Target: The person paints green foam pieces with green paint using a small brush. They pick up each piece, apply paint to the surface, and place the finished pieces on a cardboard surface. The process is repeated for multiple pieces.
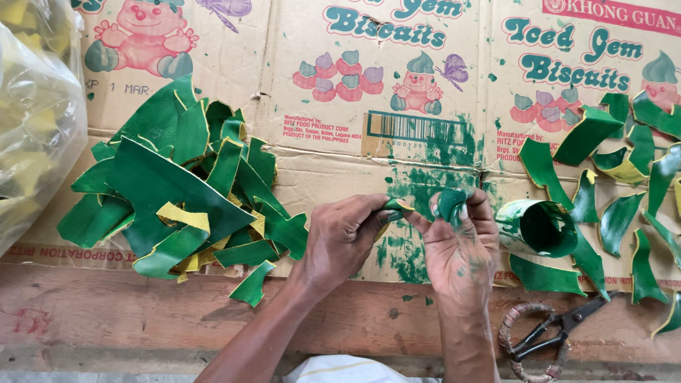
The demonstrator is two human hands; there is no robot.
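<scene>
- Risk, smearing: the right hand (461,252) is stained green and its fingers (477,213) press a green dauber (451,202), so wet colour could transfer to the yellow back of the strip (397,206) if the pinch slides.
- Risk, spill: the paint pot (537,228), tilted with its mouth toward the person, stands just beside the right hand near the cardboard's (319,163) front edge; a knock from the wrist would likely roll it onto the wet-looking pieces (624,220) spread along the right side.
- Risk, slip: the strip is small and held only at its end; a loose pinch could drop it onto the green smears at the cardboard's front centre.
- Left hand (340,241): thumb and forefinger pressed together, pinching the left end of the strip; the remaining fingers are curled under.
- Right hand: fingers closed round the dauber, thumb tip touching the strip's right end.
- Strip position: between the two hands, raised above the cardboard's front centre, its green face and a yellow edge showing just beyond the left fingertips.
- Surroundings: a pile (184,191) of green-and-yellow offcuts lies at the cardboard's left, well apart from the hands; scissors (550,333) rest on the wooden bench (142,319) near its front right edge; a plastic bag (32,120) sits at far left.
</scene>
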